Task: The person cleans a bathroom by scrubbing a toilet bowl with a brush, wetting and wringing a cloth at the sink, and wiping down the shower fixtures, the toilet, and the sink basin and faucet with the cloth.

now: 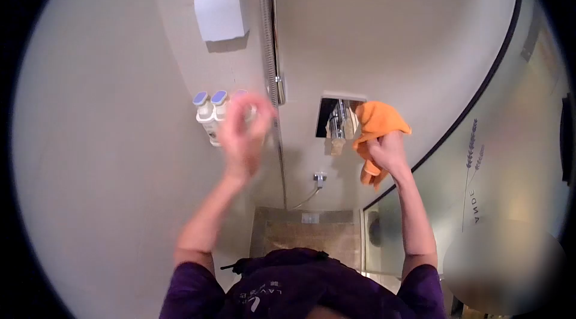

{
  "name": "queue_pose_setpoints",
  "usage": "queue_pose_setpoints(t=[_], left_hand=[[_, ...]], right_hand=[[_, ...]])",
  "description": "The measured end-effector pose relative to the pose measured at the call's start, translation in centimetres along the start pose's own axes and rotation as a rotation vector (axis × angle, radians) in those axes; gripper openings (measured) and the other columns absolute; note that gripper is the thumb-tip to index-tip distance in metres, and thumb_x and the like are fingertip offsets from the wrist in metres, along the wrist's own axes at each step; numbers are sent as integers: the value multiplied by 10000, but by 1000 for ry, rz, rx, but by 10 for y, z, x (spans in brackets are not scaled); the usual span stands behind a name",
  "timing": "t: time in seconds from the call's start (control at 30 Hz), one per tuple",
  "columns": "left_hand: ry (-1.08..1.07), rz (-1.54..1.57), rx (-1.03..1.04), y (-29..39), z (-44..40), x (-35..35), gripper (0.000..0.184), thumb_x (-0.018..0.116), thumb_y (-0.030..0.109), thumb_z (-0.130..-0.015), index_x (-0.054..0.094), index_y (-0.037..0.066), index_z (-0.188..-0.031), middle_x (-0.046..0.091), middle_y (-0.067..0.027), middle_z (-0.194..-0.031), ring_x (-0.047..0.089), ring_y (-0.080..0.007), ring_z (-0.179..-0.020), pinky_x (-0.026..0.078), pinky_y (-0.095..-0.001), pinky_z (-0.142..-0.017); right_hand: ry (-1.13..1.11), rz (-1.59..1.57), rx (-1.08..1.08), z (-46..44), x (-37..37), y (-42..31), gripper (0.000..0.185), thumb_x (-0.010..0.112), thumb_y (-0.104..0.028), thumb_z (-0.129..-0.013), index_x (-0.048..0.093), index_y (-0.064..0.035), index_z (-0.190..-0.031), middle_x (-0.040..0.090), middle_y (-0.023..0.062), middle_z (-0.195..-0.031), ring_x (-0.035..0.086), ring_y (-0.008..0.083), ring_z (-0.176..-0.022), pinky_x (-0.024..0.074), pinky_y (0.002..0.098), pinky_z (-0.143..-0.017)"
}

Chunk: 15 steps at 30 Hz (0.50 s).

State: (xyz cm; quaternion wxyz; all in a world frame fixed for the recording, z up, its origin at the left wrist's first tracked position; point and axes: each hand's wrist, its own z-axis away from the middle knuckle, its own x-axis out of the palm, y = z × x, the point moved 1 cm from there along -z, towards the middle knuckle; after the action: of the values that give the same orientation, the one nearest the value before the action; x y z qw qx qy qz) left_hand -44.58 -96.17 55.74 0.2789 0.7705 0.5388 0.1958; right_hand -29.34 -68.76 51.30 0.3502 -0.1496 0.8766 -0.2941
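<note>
You're facing a smooth beige wall (396, 31), w/ a big curved frosted-glass panel (444, 199), dark-edged & marked w/ leafy sprigs, on your R. Your dark purple short-sleeved shirt (300, 286) fills bottom ctr; just past it, a strip of brownish floor (312, 238). A ribbed silver shower hose (267, 31) runs down the wall alongside a chrome rail, approx. ctr-L.

Upper L of that hose: a boxy white plastic dispenser (221, 13) on the wall. Your L hand (246, 130) is up, blurred, fingers curled into a rough ring, in front of part of the bottle row; can't tell if it's holding anything.

Your R hand (389, 150) is closed on a bunched orange cloth (384, 120), w/ folds hanging above & below the fist. Cloth's at the R side of the shiny square metal plate (323, 121) w/ the chrome mixer tap (339, 122); can't tell if it's touching.

Smaller stuff: white pump bottles w/ blue-purple tops (207, 118) in a wall holder, beside your L hand; below the tap, a small chrome wall outlet (320, 180).
</note>
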Motion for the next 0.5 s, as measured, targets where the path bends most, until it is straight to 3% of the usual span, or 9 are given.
queue_pose_setpoints(t=[0.03,0.07,0.13,0.17,0.23,0.27,0.33,0.5], left_hand=[[-96,101,19,-41,42,4,132,648,18,-932,623,48,-1057,656,-53,-996,653,-157,-912,523,-292,-850],[-115,325,-427,-52,77,12,112,629,-29,-929,628,39,-1017,663,-32,-943,654,-127,-884,513,-274,-813],[-116,219,-767,-78,137,29,96,624,-17,-945,630,32,-1027,670,-35,-950,671,-125,-884,515,-267,-809],[-112,224,-779,-81,152,37,96,624,-17,-945,630,32,-1027,670,-35,-950,671,-125,-884,515,-267,-809],[-293,337,-825,-80,175,53,109,625,-8,-950,635,36,-1049,670,-36,-945,681,-131,-884,516,-271,-805],[-291,336,-841,-78,178,56,109,625,-8,-950,635,36,-1049,670,-36,-945,681,-131,-884,516,-271,-805],[-381,433,-842,-75,175,58,139,665,34,-942,637,45,-1077,684,-36,-943,676,-146,-919,517,-273,-845],[-292,239,-895,-82,184,30,118,644,52,-955,635,28,-1070,690,-50,-949,682,-149,-920,518,-282,-834]], right_hand=[[-10,360,-155,-1,5,2,428,628,-42,-813,608,-26,-1239,635,203,-1198,627,391,-1103,478,457,-1001],[3,437,-248,-6,11,5,461,628,-87,-797,612,-61,-1257,623,227,-1215,587,455,-1115,469,504,-984],[-68,533,-338,-23,24,-6,437,632,-94,-794,620,-56,-1229,634,211,-1210,602,416,-1099,482,497,-950],[-129,618,-435,-35,34,-16,413,637,-101,-791,628,-51,-1201,644,195,-1205,616,378,-1084,496,490,-915],[-682,1072,-249,-70,61,-35,331,659,-146,-789,640,-50,-1105,666,146,-1153,628,319,-1032,509,474,-834],[-698,1066,-246,-79,72,-28,331,659,-146,-789,640,-50,-1105,666,146,-1153,628,319,-1032,509,474,-834],[-141,799,-632,-83,91,-13,255,669,-153,-782,638,-53,-1015,672,115,-1100,631,286,-981,516,451,-788],[-154,795,-597,-76,52,12,236,680,-102,-764,645,-55,-992,668,99,-1057,630,294,-987,528,430,-783]])
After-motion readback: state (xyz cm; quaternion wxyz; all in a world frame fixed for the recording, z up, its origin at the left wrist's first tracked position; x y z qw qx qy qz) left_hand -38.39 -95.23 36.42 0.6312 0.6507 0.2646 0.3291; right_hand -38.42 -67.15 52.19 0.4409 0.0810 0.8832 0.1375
